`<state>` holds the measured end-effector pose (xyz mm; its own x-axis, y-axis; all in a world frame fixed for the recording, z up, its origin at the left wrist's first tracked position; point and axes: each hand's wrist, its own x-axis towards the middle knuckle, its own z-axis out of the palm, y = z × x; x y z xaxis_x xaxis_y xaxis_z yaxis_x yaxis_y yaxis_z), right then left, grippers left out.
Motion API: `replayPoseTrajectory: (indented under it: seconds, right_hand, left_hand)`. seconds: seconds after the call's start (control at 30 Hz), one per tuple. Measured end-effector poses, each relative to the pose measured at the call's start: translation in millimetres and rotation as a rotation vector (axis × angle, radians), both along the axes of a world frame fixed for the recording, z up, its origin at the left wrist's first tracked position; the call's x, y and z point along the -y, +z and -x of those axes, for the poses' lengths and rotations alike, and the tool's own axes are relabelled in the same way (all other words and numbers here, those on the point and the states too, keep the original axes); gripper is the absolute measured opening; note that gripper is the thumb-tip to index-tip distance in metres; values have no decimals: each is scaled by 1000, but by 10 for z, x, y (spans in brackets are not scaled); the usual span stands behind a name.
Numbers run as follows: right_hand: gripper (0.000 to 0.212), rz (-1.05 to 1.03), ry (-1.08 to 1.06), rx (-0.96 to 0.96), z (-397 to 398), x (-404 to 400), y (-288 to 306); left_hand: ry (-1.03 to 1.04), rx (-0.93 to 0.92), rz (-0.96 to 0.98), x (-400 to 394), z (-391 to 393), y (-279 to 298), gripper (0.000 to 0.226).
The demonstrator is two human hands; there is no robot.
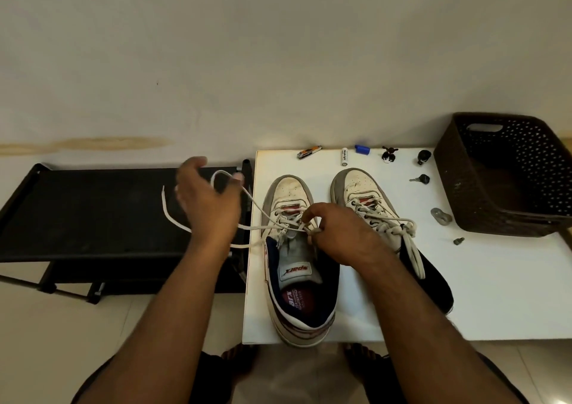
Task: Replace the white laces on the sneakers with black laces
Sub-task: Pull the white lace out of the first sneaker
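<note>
Two white and grey sneakers stand side by side on a white table [464, 295], toes pointing away from me. The left sneaker [294, 249] has its white lace [266, 227] partly pulled out, and loose lengths trail off to the left over the black rack. My left hand [207, 199] is raised left of that shoe and holds a loop of the lace near its thumb. My right hand [337, 233] pinches the lace at the eyelets of the left sneaker. The right sneaker [380, 221] is still laced in white. No black laces are in view.
A dark woven basket [501, 174] sits at the table's right end. Small items line the far edge: a nail clipper [309, 152], a battery [344, 156], a blue cap [362, 149], a small figurine [388, 154], several screws and knobs. A black rack [93, 211] stands left of the table.
</note>
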<state>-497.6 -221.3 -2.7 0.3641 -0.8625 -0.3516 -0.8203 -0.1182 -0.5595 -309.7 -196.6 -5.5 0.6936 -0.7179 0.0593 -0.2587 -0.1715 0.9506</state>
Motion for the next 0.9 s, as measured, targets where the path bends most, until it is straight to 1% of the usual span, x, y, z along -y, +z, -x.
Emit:
replayPoseTrajectory:
  seconds: [0.03, 0.07, 0.1, 0.13, 0.2, 0.27, 0.37, 0.47, 0.53, 0.6, 0.67, 0.73, 0.8, 0.87, 0.9]
  right_hand:
    - [34, 3, -2, -5, 0, 1, -2]
    - [34, 5, -2, -7, -5, 0, -3]
    - [34, 6, -5, -6, -8, 1, -4]
    - [34, 8, -8, -3, -6, 2, -5]
    - [34, 12, -12, 0, -5, 10, -17]
    - [38, 18, -14, -4, -10, 13, -23]
    - [46, 27, 15, -5, -34, 7, -11]
    - [47, 13, 28, -4, -41, 8, -3]
    - [47, 3, 24, -14, -27, 16, -11]
    - [48, -6, 14, -14, -13, 21, -15]
    - [49, -19, 1, 0, 1, 20, -11]
    - [49, -20, -5, 15, 9, 20, -10]
    - [49, -15, -1, 15, 3, 10, -5]
    - [48, -9, 5, 6, 7, 5, 3]
    - [47, -12, 3, 2, 7, 5, 8]
  left_hand:
    - [-192, 139, -40, 9, 87, -13, 44]
    - [-376, 258, -114, 16, 172, -31, 40]
    - [-521, 345, -232, 15, 253, -43, 34]
    - [-610, 399, -368, 2, 329, -40, 29]
    - [-653, 459, -565, -7, 394, -53, 21]
    - [-659, 507, -658, -16, 389, -39, 18]
    - [-726, 549, -730, -35, 361, 16, 15]
    - [-761, 557, -717, -33, 382, 40, 11]
    - [-723, 512, -643, -29, 384, 17, 20]
    - [-614, 384, -475, -26, 363, -14, 27]
    - [-475, 208, -302, -40, 323, -31, 22]
    - [-304, 66, -210, -26, 278, -30, 16]
    - [-104, -60, -118, 0, 196, -1, 20]
    - [67, -100, 0, 15, 84, 57, 19]
    - [122, -70, 45, 11, 14, 77, 17]
